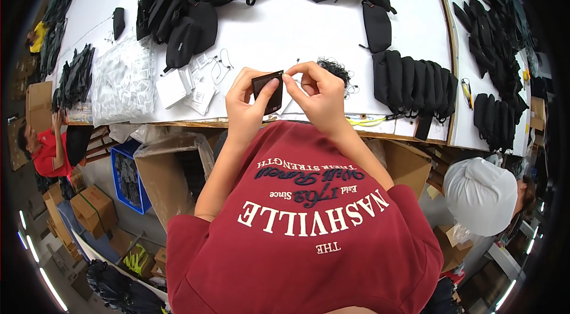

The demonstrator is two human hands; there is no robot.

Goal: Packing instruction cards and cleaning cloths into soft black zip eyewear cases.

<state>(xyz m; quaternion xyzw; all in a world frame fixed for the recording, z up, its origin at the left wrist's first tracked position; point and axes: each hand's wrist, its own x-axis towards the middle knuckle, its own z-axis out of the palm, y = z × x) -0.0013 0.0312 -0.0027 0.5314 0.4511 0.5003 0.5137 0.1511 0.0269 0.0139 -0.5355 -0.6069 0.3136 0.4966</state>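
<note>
In my left hand (244,99) is a small flat black tag (271,89), with the thumb pressed on its face. My right hand (320,93) is closed in a pinch beside the tag's upper right corner. Whatever sits between those fingertips is too small to make out. Behind my right hand lies a tangle of thin black cords (336,69). Left of my left hand are small white packets (200,97) and a few loose cords (222,64) on the white table (261,29).
Black pouches (196,23) are heaped at the back. More pouches (409,82) stand in a row at right. A clear bag of white packets (123,82) rests at left. Cardboard boxes (169,177) and a blue crate (129,177) stand below the edge. Two co-workers (50,157) flank me.
</note>
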